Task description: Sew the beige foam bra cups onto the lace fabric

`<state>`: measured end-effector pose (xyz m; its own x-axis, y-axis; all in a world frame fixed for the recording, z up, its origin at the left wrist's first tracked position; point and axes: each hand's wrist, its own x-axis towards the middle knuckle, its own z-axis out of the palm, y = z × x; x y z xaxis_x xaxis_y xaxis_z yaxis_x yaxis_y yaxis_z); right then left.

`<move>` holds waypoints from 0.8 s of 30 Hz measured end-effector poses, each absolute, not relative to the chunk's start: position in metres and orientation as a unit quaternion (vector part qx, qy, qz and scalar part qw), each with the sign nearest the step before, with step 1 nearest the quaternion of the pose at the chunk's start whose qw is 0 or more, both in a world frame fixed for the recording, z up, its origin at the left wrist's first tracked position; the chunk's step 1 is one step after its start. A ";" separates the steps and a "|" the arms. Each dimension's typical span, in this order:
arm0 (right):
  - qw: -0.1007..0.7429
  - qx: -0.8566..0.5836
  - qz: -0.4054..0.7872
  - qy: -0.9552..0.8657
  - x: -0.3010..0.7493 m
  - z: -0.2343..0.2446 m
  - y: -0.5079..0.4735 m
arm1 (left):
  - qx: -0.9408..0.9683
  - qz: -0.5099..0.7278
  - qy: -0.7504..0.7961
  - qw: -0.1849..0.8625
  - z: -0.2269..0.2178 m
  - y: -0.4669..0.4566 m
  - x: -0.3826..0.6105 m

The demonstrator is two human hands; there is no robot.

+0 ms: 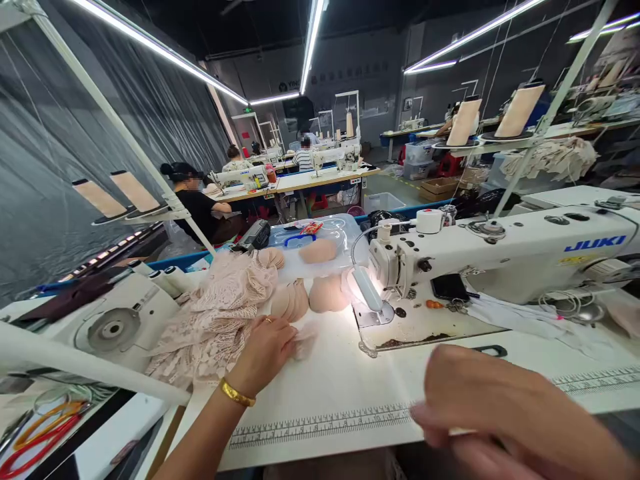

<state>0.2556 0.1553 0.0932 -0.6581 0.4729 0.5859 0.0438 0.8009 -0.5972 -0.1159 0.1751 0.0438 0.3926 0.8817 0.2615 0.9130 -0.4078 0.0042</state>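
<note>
My left hand [265, 347], with a ring and a gold bangle, rests on the table with its fingers curled down onto a sheer beige fabric piece [304, 341]. Just beyond it lie a stack of beige bra cups [293, 300] and more cups [325, 293]. A heap of beige lace [225, 300] spreads to its left. My right hand [470, 400] is raised over the front of the table, smeared by motion, so its fingers are unclear. The white sewing machine [500, 253] stands behind it, its lamp [367, 288] lighting the needle area.
A printed ruler [320, 427] runs along the table's front edge. Scissors with red and orange handles [45, 433] lie at lower left. A clear plastic lid [345, 233] holds another cup. Thread cones [520, 110] stand on racks. A co-worker [195, 207] sits ahead on the left.
</note>
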 end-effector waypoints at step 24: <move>0.287 -0.269 0.379 -0.838 0.203 0.072 0.179 | -0.633 -0.381 -0.415 -0.530 0.067 0.154 -0.058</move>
